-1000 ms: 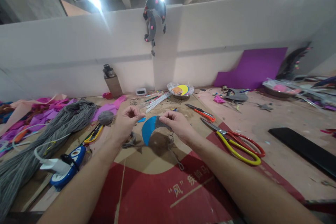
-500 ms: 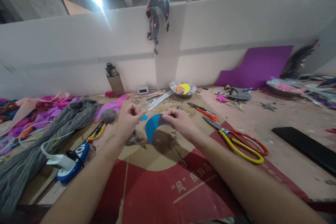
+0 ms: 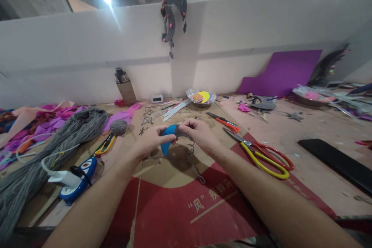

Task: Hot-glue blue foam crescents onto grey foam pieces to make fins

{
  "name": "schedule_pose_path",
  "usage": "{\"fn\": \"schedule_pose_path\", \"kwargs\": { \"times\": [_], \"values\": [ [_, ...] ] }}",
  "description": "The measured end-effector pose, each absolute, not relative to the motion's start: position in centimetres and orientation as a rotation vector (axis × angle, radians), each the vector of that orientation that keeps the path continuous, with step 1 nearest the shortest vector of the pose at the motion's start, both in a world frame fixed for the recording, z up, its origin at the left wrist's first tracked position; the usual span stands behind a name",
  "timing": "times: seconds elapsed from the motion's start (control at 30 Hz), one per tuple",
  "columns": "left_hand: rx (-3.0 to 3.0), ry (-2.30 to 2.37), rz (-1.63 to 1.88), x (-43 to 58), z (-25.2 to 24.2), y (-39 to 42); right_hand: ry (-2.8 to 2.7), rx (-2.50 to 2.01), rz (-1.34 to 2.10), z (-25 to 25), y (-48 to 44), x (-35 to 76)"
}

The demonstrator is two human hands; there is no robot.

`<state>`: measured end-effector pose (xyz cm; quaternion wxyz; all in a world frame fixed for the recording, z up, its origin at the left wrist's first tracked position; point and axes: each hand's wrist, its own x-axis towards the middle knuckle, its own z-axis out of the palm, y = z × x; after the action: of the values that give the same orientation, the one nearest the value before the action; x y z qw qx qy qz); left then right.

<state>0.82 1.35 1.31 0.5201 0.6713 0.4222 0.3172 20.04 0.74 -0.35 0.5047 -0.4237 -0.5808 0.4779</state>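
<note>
A blue crescent (image 3: 166, 148), partly covered in grey at its right part, is held above the cardboard (image 3: 171, 180). My left hand (image 3: 152, 140) pinches its blue part between thumb and fingers. On the grey-covered part, my right hand (image 3: 200, 136) is closed with thumb and fingertips. Grey yarn (image 3: 200, 177) dangles below the right hand and ends in a loop. Another strand runs left beneath my left hand. My right hand hides the far end of the crescent.
Red-and-yellow scissors (image 3: 263, 155) and an orange cutter (image 3: 228, 124) lie right of my hands, with a black phone-like slab (image 3: 334, 162) beyond. Leftward are a grey yarn hank (image 3: 66, 143), a yarn ball (image 3: 118, 126), a yellow cutter (image 3: 105, 144) and a power strip (image 3: 79, 184).
My left hand has moved right and down onto the crescent and now grips its blue part; before, it was pinched in the air beside it. My right hand keeps its hold.
</note>
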Motion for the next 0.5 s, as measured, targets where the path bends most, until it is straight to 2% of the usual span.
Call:
{"fn": "schedule_pose_path", "kwargs": {
  "times": [0.5],
  "values": [
    [1.168,0.910,0.891,2.0,0.0,1.3,-1.357,-0.988,1.213,0.0,0.5,20.0]
  ]
}}
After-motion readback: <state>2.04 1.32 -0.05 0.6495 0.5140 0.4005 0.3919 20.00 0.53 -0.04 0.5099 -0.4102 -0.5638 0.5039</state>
